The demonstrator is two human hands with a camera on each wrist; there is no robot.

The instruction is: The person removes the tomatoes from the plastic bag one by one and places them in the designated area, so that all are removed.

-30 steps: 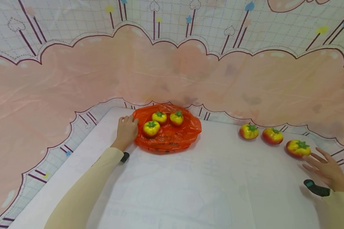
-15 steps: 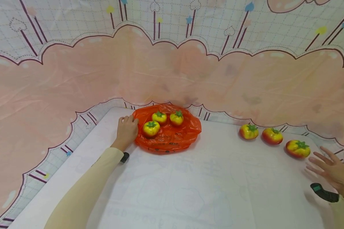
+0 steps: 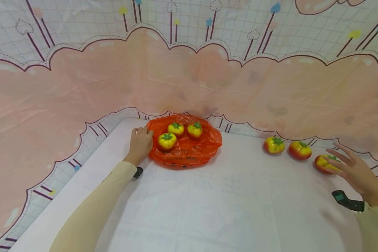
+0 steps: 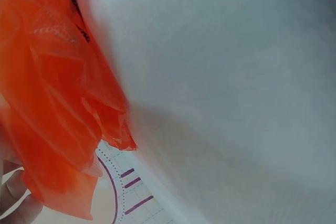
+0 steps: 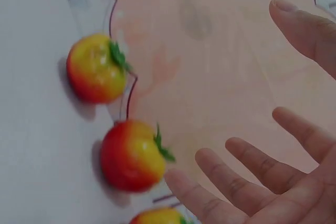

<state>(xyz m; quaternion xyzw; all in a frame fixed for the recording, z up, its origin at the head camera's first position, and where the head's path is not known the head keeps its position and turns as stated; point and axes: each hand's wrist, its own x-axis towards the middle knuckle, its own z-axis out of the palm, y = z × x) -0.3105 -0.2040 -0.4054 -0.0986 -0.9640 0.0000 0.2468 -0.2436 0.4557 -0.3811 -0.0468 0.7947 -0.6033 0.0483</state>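
My left hand (image 3: 140, 145) grips the left edge of a red plastic bag (image 3: 189, 162). In the left wrist view the bag (image 4: 52, 103) looks orange and crumpled beside my fingertips (image 4: 14, 188); my thumb is hidden. Three red-and-yellow tomatoes with green leafy tops lie on the bag, the nearest tomato (image 3: 167, 141) close to my hand. My right hand (image 3: 357, 173) hovers with spread, straight fingers, partly covering the rightmost tomato (image 3: 322, 164). The right wrist view shows this hand (image 5: 262, 182) holding nothing, beside tomatoes such as the middle one (image 5: 131, 156).
Two more tomatoes, a left one (image 3: 274, 145) and a middle one (image 3: 299, 150), stand in a row with the rightmost along the back edge. A white covering (image 3: 208, 210) lies over the table. A patterned pink cloth (image 3: 176, 80) rises behind it.
My right hand drew back a little to the right from the rightmost tomato, then came back left and up over it. My left hand, the bag and the tomatoes stay in place.
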